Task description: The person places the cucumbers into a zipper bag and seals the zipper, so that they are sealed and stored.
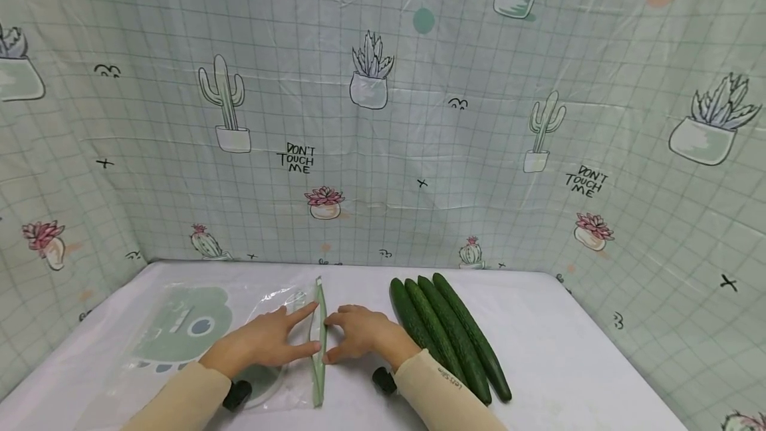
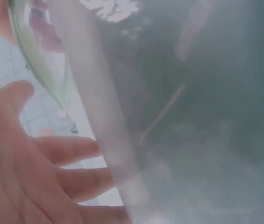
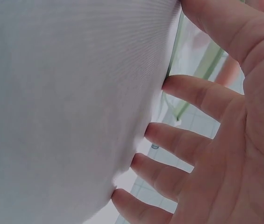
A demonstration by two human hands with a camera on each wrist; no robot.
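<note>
A clear zip bag (image 1: pixel 179 324) with a green cartoon print lies flat on the table, its green-edged mouth (image 1: pixel 319 378) turned to the right and slightly parted. My left hand (image 1: pixel 266 339) rests over the bag near that mouth, thumb and index finger spread towards the green strip. On the other side, my right hand (image 1: pixel 359 332) has its thumb and fingertips at the outer green edge. In the right wrist view its fingers (image 3: pixel 202 95) are spread, with the tips down on the white surface. Several dark green cucumbers (image 1: pixel 445 331) lie side by side, right of my right hand.
The white table (image 1: pixel 574 351) runs back to a hanging cloth (image 1: pixel 389 138) printed with cacti and grid lines, which also closes off both sides. Black wrist straps (image 1: pixel 237 394) show below the hands.
</note>
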